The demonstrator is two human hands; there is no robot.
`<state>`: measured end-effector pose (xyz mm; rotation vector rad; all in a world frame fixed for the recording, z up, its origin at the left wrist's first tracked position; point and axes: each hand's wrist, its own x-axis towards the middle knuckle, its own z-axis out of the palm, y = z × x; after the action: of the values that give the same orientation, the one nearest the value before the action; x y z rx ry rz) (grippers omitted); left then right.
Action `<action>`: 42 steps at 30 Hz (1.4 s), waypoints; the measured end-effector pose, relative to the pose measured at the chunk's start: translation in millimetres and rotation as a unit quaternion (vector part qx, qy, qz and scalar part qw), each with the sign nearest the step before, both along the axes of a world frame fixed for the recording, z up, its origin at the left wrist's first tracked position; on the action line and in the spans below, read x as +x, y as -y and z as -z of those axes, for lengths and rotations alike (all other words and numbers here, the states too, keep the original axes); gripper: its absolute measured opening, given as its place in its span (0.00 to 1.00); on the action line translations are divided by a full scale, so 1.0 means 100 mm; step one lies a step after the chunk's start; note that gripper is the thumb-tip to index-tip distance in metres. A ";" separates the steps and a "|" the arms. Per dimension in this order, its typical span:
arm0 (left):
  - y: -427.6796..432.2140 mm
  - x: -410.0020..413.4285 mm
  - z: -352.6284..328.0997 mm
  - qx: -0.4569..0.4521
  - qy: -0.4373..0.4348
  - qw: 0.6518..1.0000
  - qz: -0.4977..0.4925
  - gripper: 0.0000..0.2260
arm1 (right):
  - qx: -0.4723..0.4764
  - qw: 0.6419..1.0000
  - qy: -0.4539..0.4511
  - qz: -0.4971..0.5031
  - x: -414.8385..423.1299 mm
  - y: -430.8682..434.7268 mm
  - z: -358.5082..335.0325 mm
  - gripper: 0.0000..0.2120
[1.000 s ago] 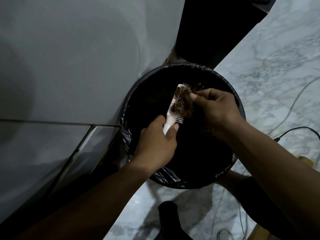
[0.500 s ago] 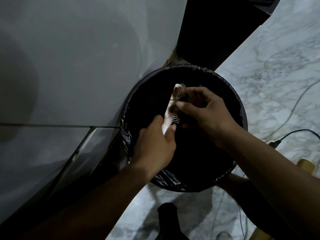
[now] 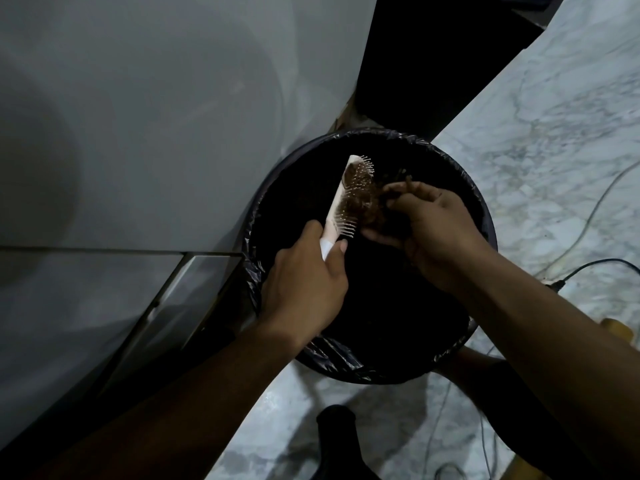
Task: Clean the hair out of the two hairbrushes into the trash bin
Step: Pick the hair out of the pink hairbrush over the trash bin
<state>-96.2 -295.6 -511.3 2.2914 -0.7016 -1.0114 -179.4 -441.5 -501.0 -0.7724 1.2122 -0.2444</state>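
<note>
1. trash bin (image 3: 483, 216): largest item, round, lined with a thin black bag. i judge the liner soft and easily snagged, so i keep the work over the opening and off the rim.
2. left hand (image 3: 304, 289): clenched around the brush handle, thumb up near the neck.
3. right hand (image 3: 436, 230): fingers pinched on the hair clump, just beside the bristles.
4. hairbrush (image 3: 341, 199): pale, held over the bin, bristle face turned toward my right hand. i judge it light and rigid. the handle is the correct grip point. the pins look thin and may bend under sideways force.
5. hair clump (image 3: 367, 206): brown mat, partly lifted off the pins yet attached mid-pad. i judge it light, soft and tangled. grip low at the pin roots and peel it off along the pins.
</note>
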 end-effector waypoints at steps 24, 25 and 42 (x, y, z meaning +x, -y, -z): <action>0.03 -0.03 -0.05 -0.006 0.023 0.999 0.027 0.10 | -0.113 0.993 0.001 -0.023 -0.02 -0.08 0.05 0.06; 0.03 -0.02 -0.05 -0.004 0.022 0.999 0.029 0.10 | -0.101 0.995 0.006 -0.013 -0.01 -0.09 0.04 0.06; 0.02 -0.12 -0.10 0.015 0.048 0.997 0.063 0.11 | -0.187 0.980 -0.038 -0.050 -0.01 -0.12 0.02 0.19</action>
<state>-107.7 -298.0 -501.5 2.3597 -0.8865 -0.9800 -180.6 -429.8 -503.3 -1.1756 1.2100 -0.3690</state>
